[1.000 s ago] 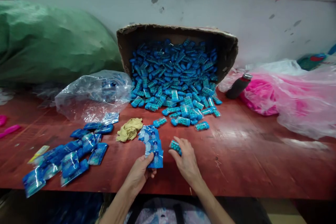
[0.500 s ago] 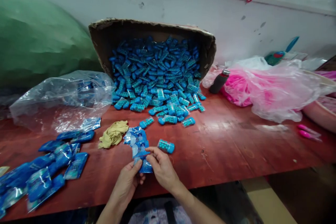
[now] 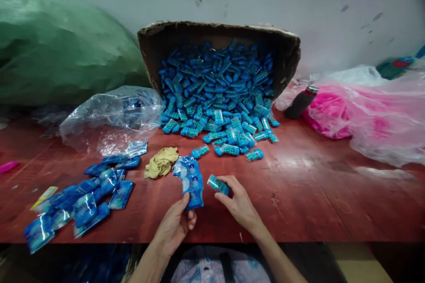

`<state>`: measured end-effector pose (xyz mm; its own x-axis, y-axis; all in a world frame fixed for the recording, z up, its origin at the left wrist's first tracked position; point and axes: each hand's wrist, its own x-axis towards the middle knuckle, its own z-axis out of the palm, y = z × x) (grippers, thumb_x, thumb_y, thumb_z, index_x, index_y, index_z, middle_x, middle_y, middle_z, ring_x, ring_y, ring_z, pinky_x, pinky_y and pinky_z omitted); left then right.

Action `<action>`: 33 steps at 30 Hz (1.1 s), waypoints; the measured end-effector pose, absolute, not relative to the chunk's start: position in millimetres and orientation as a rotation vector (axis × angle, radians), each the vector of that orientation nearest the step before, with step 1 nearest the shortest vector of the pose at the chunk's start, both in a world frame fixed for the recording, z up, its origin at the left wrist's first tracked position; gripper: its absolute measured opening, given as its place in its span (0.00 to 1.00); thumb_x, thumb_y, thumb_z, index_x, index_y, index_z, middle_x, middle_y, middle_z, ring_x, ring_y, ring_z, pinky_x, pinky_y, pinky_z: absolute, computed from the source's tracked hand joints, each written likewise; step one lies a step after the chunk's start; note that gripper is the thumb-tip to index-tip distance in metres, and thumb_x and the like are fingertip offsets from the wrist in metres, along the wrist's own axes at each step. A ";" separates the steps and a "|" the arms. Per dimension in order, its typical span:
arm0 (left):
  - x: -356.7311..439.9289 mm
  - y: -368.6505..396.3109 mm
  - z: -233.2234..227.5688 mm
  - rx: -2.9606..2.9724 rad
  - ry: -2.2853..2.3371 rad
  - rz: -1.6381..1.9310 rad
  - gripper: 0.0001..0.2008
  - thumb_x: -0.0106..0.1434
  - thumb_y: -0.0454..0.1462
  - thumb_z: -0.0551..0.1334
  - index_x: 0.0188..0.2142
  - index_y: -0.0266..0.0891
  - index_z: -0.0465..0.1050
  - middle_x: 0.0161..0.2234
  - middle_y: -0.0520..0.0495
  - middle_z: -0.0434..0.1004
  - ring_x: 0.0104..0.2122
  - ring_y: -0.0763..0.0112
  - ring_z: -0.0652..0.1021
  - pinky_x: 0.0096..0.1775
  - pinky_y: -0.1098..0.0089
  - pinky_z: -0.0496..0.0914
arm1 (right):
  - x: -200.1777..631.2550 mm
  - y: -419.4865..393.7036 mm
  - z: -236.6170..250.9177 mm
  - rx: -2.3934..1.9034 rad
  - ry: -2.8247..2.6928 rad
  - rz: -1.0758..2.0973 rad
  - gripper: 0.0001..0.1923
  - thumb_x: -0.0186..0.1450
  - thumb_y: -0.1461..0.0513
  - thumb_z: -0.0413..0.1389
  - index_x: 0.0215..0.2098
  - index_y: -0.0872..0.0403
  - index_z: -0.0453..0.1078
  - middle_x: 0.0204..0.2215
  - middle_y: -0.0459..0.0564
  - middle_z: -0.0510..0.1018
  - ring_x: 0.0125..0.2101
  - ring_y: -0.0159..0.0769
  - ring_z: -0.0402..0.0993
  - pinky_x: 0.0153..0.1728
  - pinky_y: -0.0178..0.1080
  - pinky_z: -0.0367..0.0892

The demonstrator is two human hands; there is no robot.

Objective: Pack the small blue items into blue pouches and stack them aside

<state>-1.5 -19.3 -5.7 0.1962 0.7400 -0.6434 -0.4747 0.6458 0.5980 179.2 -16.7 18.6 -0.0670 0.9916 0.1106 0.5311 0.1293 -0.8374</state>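
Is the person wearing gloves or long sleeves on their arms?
No. Both the left hand and the right hand are bare, with no gloves, rings or watch showing. The slim forearms are bare too; no sleeve reaches into view.

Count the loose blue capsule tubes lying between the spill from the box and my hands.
3: one tube nearest the rag, one in the middle, one farthest right. More may blend into the spill's edge.
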 end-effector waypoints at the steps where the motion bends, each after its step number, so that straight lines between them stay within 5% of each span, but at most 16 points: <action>1: -1.3 -18.8 -5.5 0.291 1.077 0.871 0.14 0.50 0.44 0.63 0.22 0.38 0.62 0.11 0.56 0.63 0.12 0.79 0.65 0.14 0.78 0.55 | 178.1 -19.3 23.6 -1.429 -1.671 0.874 0.16 0.58 0.66 0.52 0.45 0.50 0.63 0.38 0.47 0.68 0.39 0.35 0.66 0.42 0.36 0.62; 33: 2.5 -15.5 3.0 0.218 1.137 0.946 0.12 0.52 0.43 0.62 0.24 0.38 0.62 0.11 0.55 0.64 0.13 0.78 0.66 0.15 0.78 0.57 | 171.8 -37.9 26.0 -1.451 -1.996 0.503 0.23 0.59 0.68 0.51 0.52 0.49 0.58 0.41 0.52 0.65 0.40 0.42 0.63 0.43 0.46 0.64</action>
